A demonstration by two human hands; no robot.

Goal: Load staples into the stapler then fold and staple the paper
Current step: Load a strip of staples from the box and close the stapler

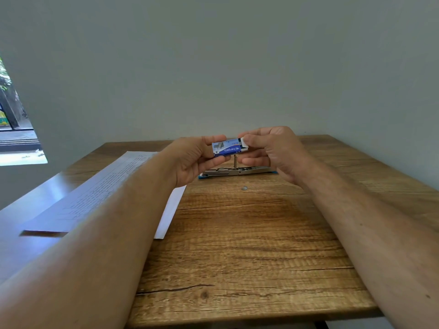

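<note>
**Staple box being opened above the laid-open stapler**

Near edge: bare wood-grain bench (249,245), both forearms reaching out over it. A printed sheet of paper (99,193) lies flat on the left side, partly under the left forearm — unfolded, and parked out of the working lane, presumably because it comes last in the job.

Mid-bench: a small grey scrap (244,188) sits alone on the wood, just short of the stapler. Too small to tell if it is a loose staple fragment.

Further out: the stapler (237,171) rests on the bench, hinged fully open and flat, metal channel facing up, a thin post standing from its middle. Laid this way the magazine is exposed for loading; whether it holds any staples yet cannot be told.

Just above it, held clear of the bench: the blue staple box (226,148). The left hand (192,160) grips its left end, thumb on top and fingers curled beneath — it serves as the anchor. The right hand (273,150) pinches the white inner tray (244,144) showing at the box's right end, thumb and forefinger closed on it, other fingers loosely curled. Opposed grips suit sliding the tray out of its sleeve.

Judgement: the loading step is in hand; no staples are visible yet.
</note>
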